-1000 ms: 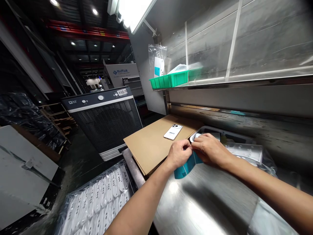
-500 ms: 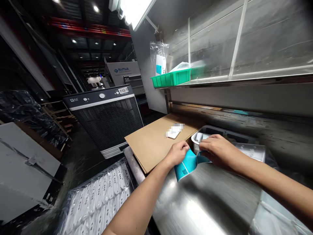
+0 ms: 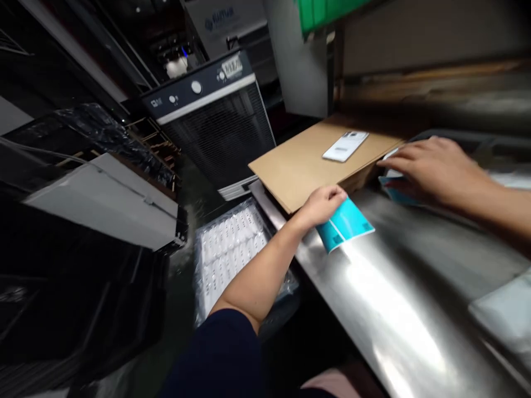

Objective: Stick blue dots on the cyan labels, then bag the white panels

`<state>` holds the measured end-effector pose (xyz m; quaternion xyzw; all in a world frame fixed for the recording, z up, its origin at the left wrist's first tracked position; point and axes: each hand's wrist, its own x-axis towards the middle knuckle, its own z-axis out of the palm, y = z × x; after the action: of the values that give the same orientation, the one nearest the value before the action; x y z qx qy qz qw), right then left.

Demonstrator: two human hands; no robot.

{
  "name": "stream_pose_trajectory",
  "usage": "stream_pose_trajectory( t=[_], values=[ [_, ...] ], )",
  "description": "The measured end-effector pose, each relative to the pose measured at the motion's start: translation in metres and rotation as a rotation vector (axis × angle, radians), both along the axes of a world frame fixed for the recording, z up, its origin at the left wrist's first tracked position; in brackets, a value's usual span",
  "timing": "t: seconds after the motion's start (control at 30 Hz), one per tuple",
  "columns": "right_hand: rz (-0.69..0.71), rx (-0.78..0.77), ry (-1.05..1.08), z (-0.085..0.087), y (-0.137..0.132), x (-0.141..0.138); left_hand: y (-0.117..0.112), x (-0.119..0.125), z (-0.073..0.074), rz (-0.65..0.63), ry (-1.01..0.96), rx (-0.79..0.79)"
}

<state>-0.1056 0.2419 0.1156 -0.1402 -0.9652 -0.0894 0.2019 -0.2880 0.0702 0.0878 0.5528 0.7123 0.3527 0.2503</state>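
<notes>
My left hand [image 3: 326, 203] is closed with a pinch on a teal printed sheet [image 3: 350, 224], which hangs over the steel bench. The sheet has a white line across it and small square codes along its lower edge. Farther right, my right hand [image 3: 435, 168] has its fingers curled over a second teal printed sheet [image 3: 398, 190]. Only part of that sheet shows below the fingers, and motion blurs it. Behind the right hand, a grey tray is partly hidden.
A white phone [image 3: 345, 146] lies on flat cardboard [image 3: 290, 166] at the bench's far end. Below left, a plastic-lined box holds rows of white packets [image 3: 232, 243]. An air cooler [image 3: 224, 127] stands beyond. Clear plastic [image 3: 506, 309] lies on the steel bench [image 3: 385, 293] at right.
My hands have moved apart, each with teal print at its fingers; earlier the teal material lay between them. The right hand is farther right, and my view has tilted down and left.
</notes>
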Motion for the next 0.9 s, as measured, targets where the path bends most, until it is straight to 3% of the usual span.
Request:
stream_pose_trajectory(
  t=[0.1, 0.2, 0.37, 0.53, 0.7, 0.9],
  values=[
    [-0.019, 0.062, 0.07, -0.016, -0.024, -0.006, -0.026, -0.012, -0.001, 0.042, -0.145, 0.141],
    [0.008, -0.078, 0.097, -0.013, -0.064, 0.001, -0.05, -0.009, -0.001, 0.053, -0.191, 0.219],
    [-0.068, -0.89, -0.018, -0.005, -0.136, 0.014, -0.072, 0.017, 0.003, 0.067, -0.167, 0.263],
    [-0.021, -1.335, 0.097, -0.008, -0.176, 0.029, -0.093, 0.045, 0.009, -0.007, -0.235, 0.269],
    [0.019, -1.466, 0.237, -0.011, -0.2, 0.057, -0.122, 0.068, 0.026, -0.121, -0.386, 0.219],
    [0.086, -1.559, 0.29, 0.001, -0.233, 0.096, -0.143, 0.105, 0.044, -0.171, -0.343, 0.217]
  ],
)
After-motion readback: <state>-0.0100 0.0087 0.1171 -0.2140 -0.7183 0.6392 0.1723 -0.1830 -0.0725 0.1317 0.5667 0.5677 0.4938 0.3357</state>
